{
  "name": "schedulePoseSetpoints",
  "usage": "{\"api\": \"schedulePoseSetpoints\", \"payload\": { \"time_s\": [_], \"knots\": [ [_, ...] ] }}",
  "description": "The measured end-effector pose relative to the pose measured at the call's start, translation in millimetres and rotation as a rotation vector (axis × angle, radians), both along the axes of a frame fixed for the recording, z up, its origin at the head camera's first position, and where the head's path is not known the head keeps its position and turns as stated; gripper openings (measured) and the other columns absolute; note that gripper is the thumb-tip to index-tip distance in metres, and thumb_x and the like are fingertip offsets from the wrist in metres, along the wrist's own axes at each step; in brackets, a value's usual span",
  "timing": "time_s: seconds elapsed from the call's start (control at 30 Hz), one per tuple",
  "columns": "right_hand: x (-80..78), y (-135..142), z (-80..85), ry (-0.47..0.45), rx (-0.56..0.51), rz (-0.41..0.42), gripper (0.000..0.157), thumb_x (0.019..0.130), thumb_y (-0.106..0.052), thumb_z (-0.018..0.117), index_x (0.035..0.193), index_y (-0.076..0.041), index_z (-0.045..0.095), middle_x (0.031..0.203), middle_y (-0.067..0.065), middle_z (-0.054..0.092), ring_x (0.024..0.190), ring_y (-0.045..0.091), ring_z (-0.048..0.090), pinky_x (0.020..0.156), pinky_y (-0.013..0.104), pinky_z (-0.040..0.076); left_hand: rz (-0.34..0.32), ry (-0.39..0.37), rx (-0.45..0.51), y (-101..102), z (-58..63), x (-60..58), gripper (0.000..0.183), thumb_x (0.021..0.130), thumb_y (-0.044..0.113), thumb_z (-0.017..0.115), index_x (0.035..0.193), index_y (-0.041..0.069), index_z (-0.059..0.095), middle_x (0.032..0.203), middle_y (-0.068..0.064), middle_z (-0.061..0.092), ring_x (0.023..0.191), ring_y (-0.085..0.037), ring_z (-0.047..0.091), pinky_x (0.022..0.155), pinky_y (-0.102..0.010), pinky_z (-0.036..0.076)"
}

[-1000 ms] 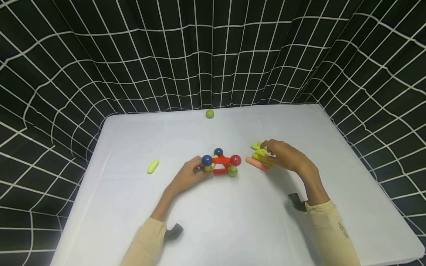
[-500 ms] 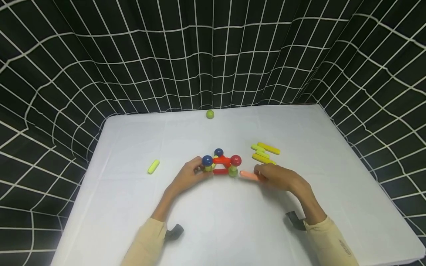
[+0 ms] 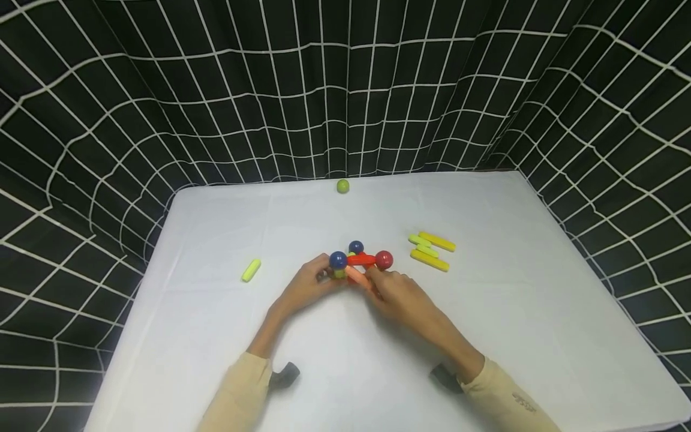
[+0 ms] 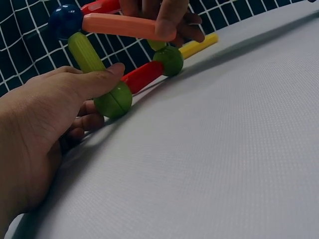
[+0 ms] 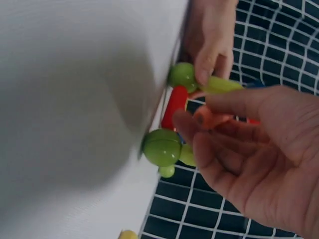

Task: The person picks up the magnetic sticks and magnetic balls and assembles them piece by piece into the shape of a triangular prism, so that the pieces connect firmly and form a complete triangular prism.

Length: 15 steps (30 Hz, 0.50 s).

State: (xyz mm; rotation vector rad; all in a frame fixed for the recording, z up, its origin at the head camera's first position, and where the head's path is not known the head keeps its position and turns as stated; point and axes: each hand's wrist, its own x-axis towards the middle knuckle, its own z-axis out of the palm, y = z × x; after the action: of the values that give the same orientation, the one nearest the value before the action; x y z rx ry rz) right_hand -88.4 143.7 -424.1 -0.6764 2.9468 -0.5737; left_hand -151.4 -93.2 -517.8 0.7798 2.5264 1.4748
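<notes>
A small frame of balls and rods stands on the white table, with blue balls [image 3: 338,260], a red ball [image 3: 384,260] and red rods [image 3: 360,260] on top. My left hand [image 3: 309,282] grips its left corner, the thumb lying on a yellow-green upright rod [image 4: 85,53] just above a green ball [image 4: 113,101]. Between thumb and fingers my right hand [image 3: 402,298] pinches an orange rod [image 4: 127,26]. The far end of that rod is right at the blue ball [image 4: 66,22] in the left wrist view. My right hand hides the frame's front right corner in the head view.
Yellow rods [image 3: 430,260] and short yellow-green rods [image 3: 427,251] lie to the right of the frame. One more short yellow-green rod [image 3: 251,270] lies at the left. A loose green ball [image 3: 342,186] sits near the table's back edge, before a dark grid curtain [image 3: 302,90].
My right hand has picked the orange rod from beside the yellow rods and carried it left to the frame's top blue ball. The left hand keeps its grip.
</notes>
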Motion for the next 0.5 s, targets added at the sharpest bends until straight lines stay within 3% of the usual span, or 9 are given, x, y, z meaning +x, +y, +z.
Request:
{"api": "schedulePoseSetpoints", "payload": {
  "time_s": [0.27,0.5],
  "knots": [
    [-0.6,-9,-8.1,0.174,0.332,-0.036,0.041,0.088,-0.015,0.085,0.119,-0.009,0.059,0.067,0.002,0.055,0.052,0.014,0.045,0.05,0.022,0.038,0.006,-0.012,-0.017,0,1.6,-0.4,0.023,0.094,0.032,0.078,0.115,0.03,0.07,0.107,0.007,0.068,0.106,-0.012,0.065,0.096,-0.037,0.055],
    [-4.2,-8,-14.5,0.16,0.365,-0.071,0.048,0.084,-0.01,0.087,0.123,-0.007,0.06,0.075,0.008,0.065,0.055,0.018,0.051,0.052,0.026,0.049,-0.002,-0.019,-0.018,3,1.4,0.8,0.022,0.093,0.033,0.08,0.112,0.032,0.069,0.106,0.009,0.068,0.104,-0.011,0.063,0.093,-0.035,0.054]
  ]
}}
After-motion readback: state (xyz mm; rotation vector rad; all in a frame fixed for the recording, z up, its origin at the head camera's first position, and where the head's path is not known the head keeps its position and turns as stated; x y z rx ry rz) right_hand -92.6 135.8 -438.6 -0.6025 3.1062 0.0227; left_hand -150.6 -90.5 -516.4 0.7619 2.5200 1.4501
